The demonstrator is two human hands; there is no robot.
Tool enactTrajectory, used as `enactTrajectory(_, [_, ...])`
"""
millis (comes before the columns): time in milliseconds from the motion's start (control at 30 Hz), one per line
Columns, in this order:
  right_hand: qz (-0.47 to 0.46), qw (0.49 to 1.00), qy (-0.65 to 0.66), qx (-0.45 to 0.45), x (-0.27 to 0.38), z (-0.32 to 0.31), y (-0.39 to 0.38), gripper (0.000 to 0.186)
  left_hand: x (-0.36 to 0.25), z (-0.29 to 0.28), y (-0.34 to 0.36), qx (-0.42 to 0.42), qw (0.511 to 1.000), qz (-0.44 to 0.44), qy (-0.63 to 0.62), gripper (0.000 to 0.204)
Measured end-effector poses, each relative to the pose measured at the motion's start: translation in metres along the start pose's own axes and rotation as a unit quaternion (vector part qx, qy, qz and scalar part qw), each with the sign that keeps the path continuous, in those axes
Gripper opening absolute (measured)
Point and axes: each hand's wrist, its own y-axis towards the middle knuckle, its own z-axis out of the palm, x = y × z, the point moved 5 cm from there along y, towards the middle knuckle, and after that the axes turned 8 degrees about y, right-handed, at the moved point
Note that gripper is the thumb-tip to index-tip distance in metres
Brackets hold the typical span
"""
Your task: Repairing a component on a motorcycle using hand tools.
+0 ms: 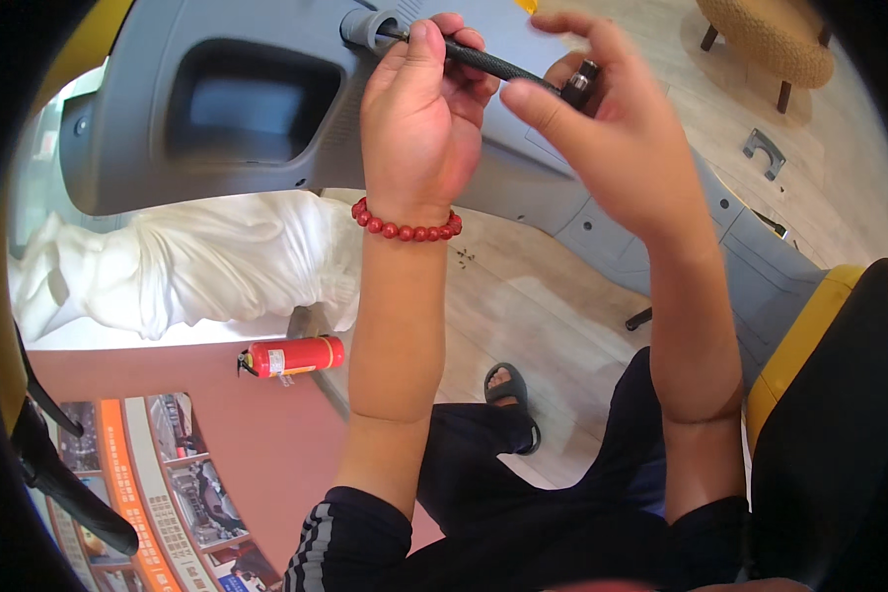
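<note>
My left hand (426,109), with a red bead bracelet at its wrist, is closed around a slim black tool with a knurled handle (493,66). The tool's left end reaches to a round grey collar (370,29) on a grey plastic panel (257,25); its very tip is hard to see. A shiny metal piece (582,84) shows at the other end. Around that end is my right hand (612,128), slightly blurred, its thumb and index finger spread wide apart. Whether its bent fingers touch the tool, I cannot tell.
A dark recess (252,104) lies in the panel, left of my hands. Below it are a white draped statue (197,257) and a red fire extinguisher (294,356). A small grey bracket (764,151) lies on the wooden floor near a tan stool (775,39). Yellow-and-black padding (794,345) borders my right side.
</note>
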Motion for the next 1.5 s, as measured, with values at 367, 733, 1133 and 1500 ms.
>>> enactTrajectory(367, [0.090,0.994,0.029,0.056,-0.020,0.000,-0.003,0.027,0.000,0.007,-0.004,0.007,0.999,-0.023,-0.032,0.015])
enactTrajectory(733, [0.223,0.950,0.208,0.065,-0.014,-0.004,-0.012,0.024,-0.004,0.001,0.000,0.062,0.997,-0.005,0.052,0.026])
enactTrajectory(1133, [-0.116,0.976,-0.187,-0.005,-0.007,0.004,-0.012,0.033,-0.007,0.000,-0.001,0.112,0.993,-0.010,0.025,0.028])
enactTrajectory(1500, [-0.001,0.993,0.106,0.058,0.004,-0.003,-0.001,0.054,-0.108,0.032,-0.043,-0.026,0.632,0.274,0.724,0.022])
